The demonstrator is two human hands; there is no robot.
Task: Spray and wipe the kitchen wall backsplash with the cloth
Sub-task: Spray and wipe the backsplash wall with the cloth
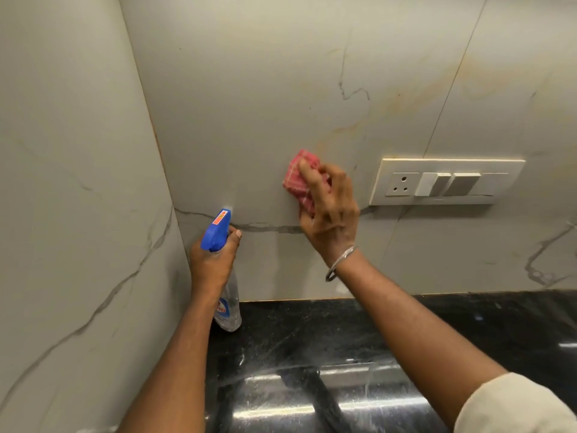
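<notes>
A white switch panel (446,181) sits above the black countertop (312,334).

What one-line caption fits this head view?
Right hand presses folded pink cloth to grey marble backsplash; left hand grips blue-topped clear spray bottle.

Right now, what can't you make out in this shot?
Head view:
- Spray bottle label: too small, partly behind the left hand.
- Bottle trigger: hidden by that hand's fingers.
- Pink cloth: its right part hidden under the right hand.
- Black countertop: cut off by the bottom edge.
</notes>
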